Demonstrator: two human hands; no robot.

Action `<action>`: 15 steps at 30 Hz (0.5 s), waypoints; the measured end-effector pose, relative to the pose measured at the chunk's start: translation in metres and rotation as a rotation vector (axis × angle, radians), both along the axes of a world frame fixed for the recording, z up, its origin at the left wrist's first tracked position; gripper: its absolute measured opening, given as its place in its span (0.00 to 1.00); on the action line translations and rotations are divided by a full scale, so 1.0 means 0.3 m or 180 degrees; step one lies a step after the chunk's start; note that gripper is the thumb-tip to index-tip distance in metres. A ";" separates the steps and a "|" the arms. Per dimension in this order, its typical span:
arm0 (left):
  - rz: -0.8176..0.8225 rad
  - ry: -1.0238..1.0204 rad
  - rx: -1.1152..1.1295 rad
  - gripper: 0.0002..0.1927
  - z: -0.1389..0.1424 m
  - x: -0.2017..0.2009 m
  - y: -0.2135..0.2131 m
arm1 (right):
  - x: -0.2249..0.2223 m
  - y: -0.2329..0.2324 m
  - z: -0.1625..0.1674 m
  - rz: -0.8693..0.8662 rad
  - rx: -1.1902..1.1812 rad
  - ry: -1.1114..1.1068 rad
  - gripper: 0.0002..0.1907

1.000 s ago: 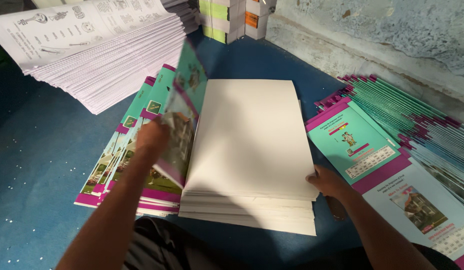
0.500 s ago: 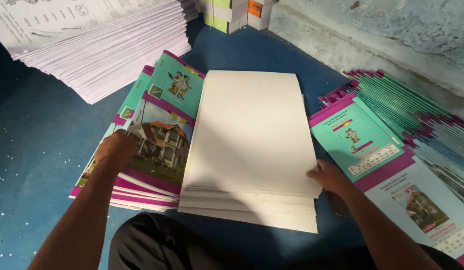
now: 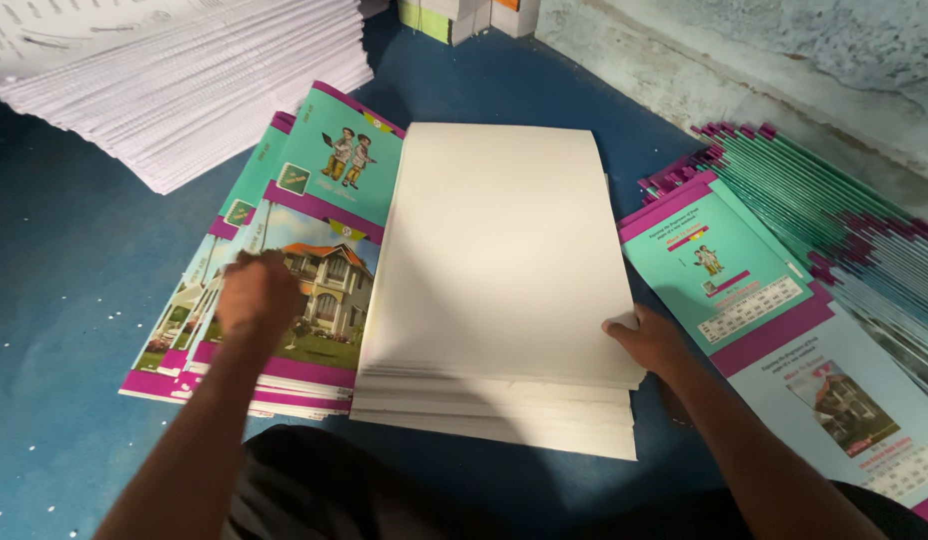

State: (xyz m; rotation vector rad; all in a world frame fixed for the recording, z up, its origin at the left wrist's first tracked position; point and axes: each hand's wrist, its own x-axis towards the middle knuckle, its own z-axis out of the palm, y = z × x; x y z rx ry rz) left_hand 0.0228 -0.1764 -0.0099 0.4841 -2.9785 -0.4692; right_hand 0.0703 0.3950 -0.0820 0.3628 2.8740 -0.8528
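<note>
A thick stack of blank white sheets (image 3: 499, 290) lies in the middle of the blue floor (image 3: 54, 300). The right hand (image 3: 649, 340) pinches its near right edge. The left hand (image 3: 254, 295) rests loosely curled on the teal-and-magenta covers (image 3: 324, 240) just left of the stack — gripping nothing clearly. More covers (image 3: 774, 310) fan out on the right; printed white sheets (image 3: 184, 90) are piled at top left.

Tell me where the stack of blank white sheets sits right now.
In the head view the stack of blank white sheets lies centre on the blue floor, between the left pile of covers and the right hand at its lower right corner.
</note>
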 end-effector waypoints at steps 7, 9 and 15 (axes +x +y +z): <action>-0.0816 -0.0232 0.0722 0.24 -0.102 -0.012 0.294 | 0.056 -0.042 0.106 -0.0125 0.0468 0.0104 0.34; -0.0856 -0.0290 0.0873 0.27 -0.125 -0.007 0.338 | 0.063 -0.066 0.160 -0.0155 0.0446 0.0094 0.27; -0.0735 -0.0268 0.1004 0.32 -0.148 -0.003 0.353 | 0.042 -0.058 0.188 -0.0406 -0.0412 0.0714 0.24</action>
